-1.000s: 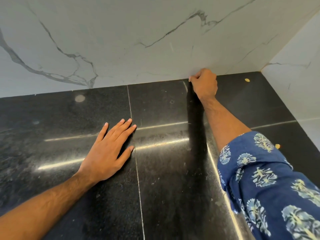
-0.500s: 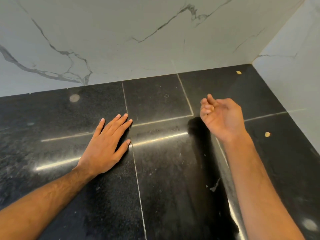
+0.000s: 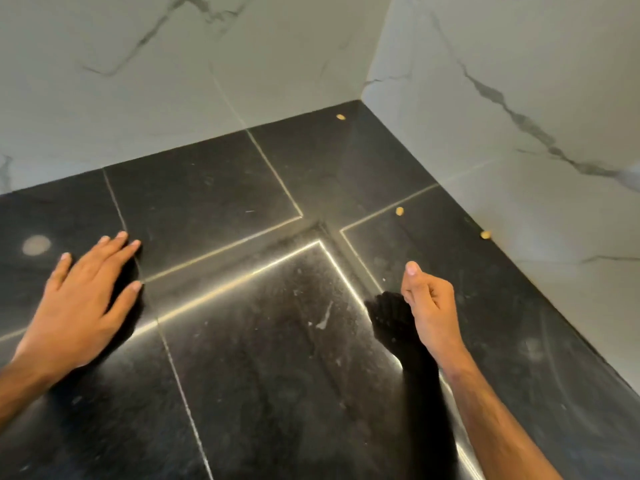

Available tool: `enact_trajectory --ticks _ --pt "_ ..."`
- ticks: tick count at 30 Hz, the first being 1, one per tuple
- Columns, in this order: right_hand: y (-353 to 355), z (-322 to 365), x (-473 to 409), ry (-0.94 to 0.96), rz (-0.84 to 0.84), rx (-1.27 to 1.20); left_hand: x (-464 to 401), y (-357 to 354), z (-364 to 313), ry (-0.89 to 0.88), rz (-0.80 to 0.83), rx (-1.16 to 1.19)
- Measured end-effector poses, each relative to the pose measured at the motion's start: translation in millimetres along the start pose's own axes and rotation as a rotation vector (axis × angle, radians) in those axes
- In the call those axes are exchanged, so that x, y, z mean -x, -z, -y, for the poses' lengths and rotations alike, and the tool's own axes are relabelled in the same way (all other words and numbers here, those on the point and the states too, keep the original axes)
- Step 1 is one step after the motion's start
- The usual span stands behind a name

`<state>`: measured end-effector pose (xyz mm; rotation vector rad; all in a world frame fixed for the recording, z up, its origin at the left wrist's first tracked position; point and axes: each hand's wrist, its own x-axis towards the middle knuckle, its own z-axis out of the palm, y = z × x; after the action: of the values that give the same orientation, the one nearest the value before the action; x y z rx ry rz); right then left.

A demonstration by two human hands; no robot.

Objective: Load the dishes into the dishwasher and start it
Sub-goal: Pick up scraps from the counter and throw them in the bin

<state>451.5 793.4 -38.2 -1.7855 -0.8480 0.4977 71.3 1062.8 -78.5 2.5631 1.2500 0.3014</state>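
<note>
No dish and no dishwasher is in view. My left hand (image 3: 81,299) lies flat, palm down, on the black stone counter (image 3: 242,375) at the left, fingers spread a little and holding nothing. My right hand (image 3: 427,303) hovers just above the counter at the right, fingers curled in towards the palm and thumb raised; nothing shows in it.
White marble walls (image 3: 173,81) meet in a corner at the back right. Three small yellow crumbs lie on the counter: one near the corner (image 3: 340,116), one by a seam (image 3: 399,211), one at the right wall (image 3: 485,234). A pale round spot (image 3: 36,244) marks the counter at left.
My right hand has drawn back from the back wall towards me and curled its fingers. The view has swung to the right. My left hand has stayed flat on the counter.
</note>
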Motion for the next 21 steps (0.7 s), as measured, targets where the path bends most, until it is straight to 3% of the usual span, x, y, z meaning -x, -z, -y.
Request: enact_trajectory --ticks 7,9,14,18,21 --pt "1.4 -13.6 0.8 0.008 -0.112 0.005 -24.2 -2.7 -15.7 0.002 -0.018 -0.102" --pt "0.7 -15.2 0.9 0.021 -0.129 0.002 -53.8 -0.8 -65.5 -0.112 -0.027 -0.173" --pt "0.6 -19.6 -2.5 0.013 -0.182 -0.020 -142.5 -47.4 -224.5 -0.588 0.122 -0.013" --pt "2.8 -23.4 -4.9 0.021 -0.212 -0.035 -190.0 -88.1 -326.1 -0.627 0.181 0.103" --pt "3.5 -26.5 -6.3 0.027 -0.224 -0.036 -205.9 -101.5 -363.3 -0.652 0.206 0.041"
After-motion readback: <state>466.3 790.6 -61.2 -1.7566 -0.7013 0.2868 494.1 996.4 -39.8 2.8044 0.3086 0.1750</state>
